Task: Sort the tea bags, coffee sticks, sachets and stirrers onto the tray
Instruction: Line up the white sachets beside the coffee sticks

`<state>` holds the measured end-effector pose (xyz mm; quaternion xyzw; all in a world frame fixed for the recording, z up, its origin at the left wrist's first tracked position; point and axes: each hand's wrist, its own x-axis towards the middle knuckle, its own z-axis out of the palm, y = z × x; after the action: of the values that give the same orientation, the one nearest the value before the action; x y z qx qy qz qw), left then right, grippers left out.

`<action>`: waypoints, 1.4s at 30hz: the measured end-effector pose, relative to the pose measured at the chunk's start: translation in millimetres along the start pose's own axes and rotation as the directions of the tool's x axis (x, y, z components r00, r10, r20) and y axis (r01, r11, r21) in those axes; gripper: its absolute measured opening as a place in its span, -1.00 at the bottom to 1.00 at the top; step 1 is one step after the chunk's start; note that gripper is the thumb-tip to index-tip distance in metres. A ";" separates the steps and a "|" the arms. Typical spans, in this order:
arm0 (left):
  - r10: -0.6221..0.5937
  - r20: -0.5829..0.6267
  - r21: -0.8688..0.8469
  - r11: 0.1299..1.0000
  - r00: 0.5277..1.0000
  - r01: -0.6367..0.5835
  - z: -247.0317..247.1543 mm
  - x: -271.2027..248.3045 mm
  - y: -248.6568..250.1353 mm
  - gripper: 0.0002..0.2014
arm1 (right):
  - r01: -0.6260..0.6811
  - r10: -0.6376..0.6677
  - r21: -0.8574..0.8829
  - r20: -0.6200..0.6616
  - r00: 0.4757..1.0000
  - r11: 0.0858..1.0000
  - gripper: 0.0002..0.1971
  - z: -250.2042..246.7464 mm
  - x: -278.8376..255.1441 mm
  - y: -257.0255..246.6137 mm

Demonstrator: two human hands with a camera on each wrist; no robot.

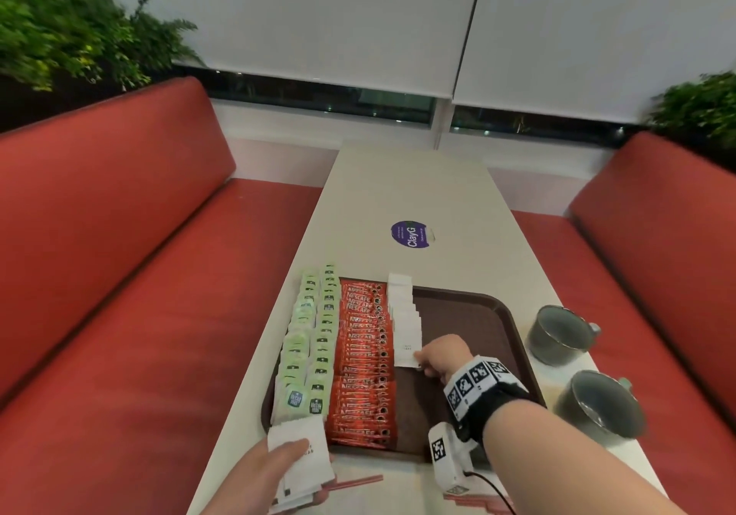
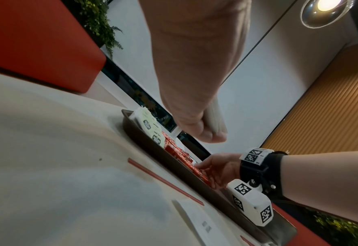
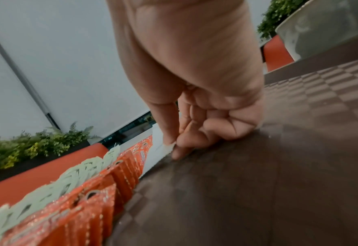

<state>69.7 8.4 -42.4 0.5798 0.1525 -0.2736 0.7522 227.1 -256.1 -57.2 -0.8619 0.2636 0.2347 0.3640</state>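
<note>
A brown tray (image 1: 478, 307) holds two rows of green tea bags (image 1: 314, 339), a band of red coffee sticks (image 1: 364, 359) and a row of white sachets (image 1: 404, 315). My right hand (image 1: 434, 357) pinches the corner of the nearest white sachet (image 1: 407, 351) as it lies on the tray; thumb and forefinger close on the sachet corner (image 3: 169, 147). My left hand (image 1: 275, 470) grips a stack of white sachets (image 1: 302, 463) over the table's near edge, the stack's edge (image 2: 216, 116) showing past the fist. Red stirrers (image 1: 350, 482) lie on the table before the tray.
Two grey cups (image 1: 561, 333) (image 1: 597, 407) stand on the table right of the tray. A purple round sticker (image 1: 410, 234) lies farther back. Red bench seats (image 1: 119, 275) flank the table. One white sachet (image 2: 197, 218) lies on the table near the tray's front rim.
</note>
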 end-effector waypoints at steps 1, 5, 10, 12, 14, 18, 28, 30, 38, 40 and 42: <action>-0.014 -0.020 -0.039 0.999 1.000 0.013 -0.2 1.5 6.9 -0.80 | -0.031 0.030 -0.060 -0.020 0.999 0.998 -0.70 1.0 2.5 -2.7; -0.022 -0.053 -0.099 0.995 0.998 0.016 2.9 7.3 13.3 -0.71 | -0.028 0.026 -0.192 -0.014 1.000 0.981 -0.74 4.7 16.1 -5.2; 0.045 -0.076 -0.031 0.998 0.996 -0.048 7.6 10.3 11.8 -0.74 | 0.068 -0.121 -0.332 -0.140 0.983 0.941 -0.72 -1.3 4.9 -2.9; 0.024 -0.069 -0.086 0.996 0.997 -0.030 11.7 7.6 15.6 -0.81 | 0.214 -0.268 -0.251 -0.207 0.941 0.944 -0.75 0.5 -18.5 -2.1; 0.025 -0.057 -0.145 0.989 0.998 -0.033 14.6 7.1 19.1 -0.82 | 0.382 -0.380 0.000 -0.108 0.919 0.924 -0.81 9.7 -57.8 -2.4; 0.085 -0.020 -0.142 0.986 0.996 -0.087 19.9 9.1 17.2 -0.74 | 0.502 -0.529 0.172 0.196 0.826 0.848 -0.85 38.9 -121.0 9.2; 0.174 0.005 -0.069 0.982 0.985 -0.173 39.8 8.1 18.4 -0.73 | 0.480 -0.576 0.403 0.161 0.801 0.779 -0.94 43.5 -146.5 18.2; 0.165 -0.004 -0.088 0.982 0.986 -0.165 41.7 6.8 21.1 -0.78 | 0.493 -0.568 0.382 0.108 0.816 0.781 -0.96 39.5 -142.9 15.4; -0.007 -0.141 -0.213 0.977 0.990 -0.024 15.0 1.5 20.7 -0.70 | 0.319 -0.231 0.472 -0.235 0.944 0.822 -0.83 -9.2 -59.7 13.1; -0.028 -0.166 -0.175 0.985 0.986 -0.002 12.2 -2.6 17.4 -0.73 | 0.262 -0.173 0.442 -0.231 0.957 0.858 -0.83 -7.9 -36.8 14.8; -0.046 -0.178 -0.136 0.990 0.983 0.022 11.1 -7.0 15.6 -0.76 | 0.222 -0.172 0.303 -0.184 0.968 0.927 -0.82 -5.6 -22.4 15.3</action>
<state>72.3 2.2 -23.1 0.5478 0.2477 -0.2219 0.7677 201.9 -263.0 -48.1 -0.8288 0.2373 0.0836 0.4998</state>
